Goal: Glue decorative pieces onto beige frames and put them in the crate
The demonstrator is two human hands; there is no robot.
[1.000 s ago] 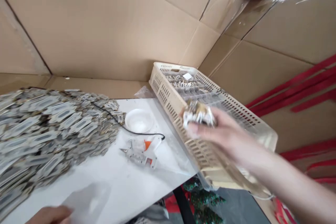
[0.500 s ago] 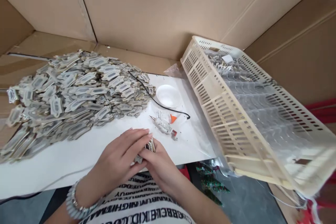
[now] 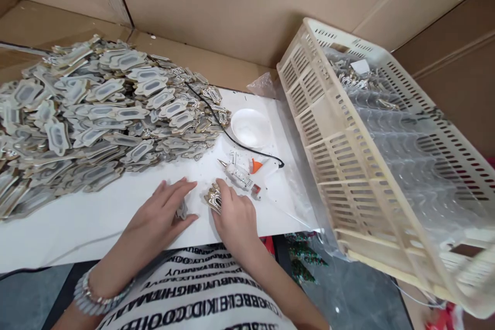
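Observation:
My left hand (image 3: pixel 164 211), with a beaded bracelet on its wrist, curves around a small grey ornate plate (image 3: pixel 181 210) between thumb and fingers, over the white tabletop. The fingers cover most of that piece. To its right, my right hand (image 3: pixel 235 214) pinches a few ornate plates (image 3: pixel 214 198) with silver scrollwork and gold-coloured edges. A gap separates the two hands. A large pile of similar grey, frame-shaped plates (image 3: pixel 116 113) spreads to the left of the hands.
Just beyond my right hand lies a clear glue gun (image 3: pixel 240 176) with an orange trigger (image 3: pixel 256 166). Its black cable (image 3: pixel 235 149) runs beside a white bowl (image 3: pixel 251 128). At right, a cream plastic crate (image 3: pixel 320 129) holds clear plastic trays (image 3: pixel 402 149) and metallic pieces. Cardboard walls (image 3: pixel 216 15) enclose the back.
My hands have parted; they were together around the plates. The left moved left with a grey plate, and the right now holds several scrollwork plates apart from it. The camera view shifted slightly.

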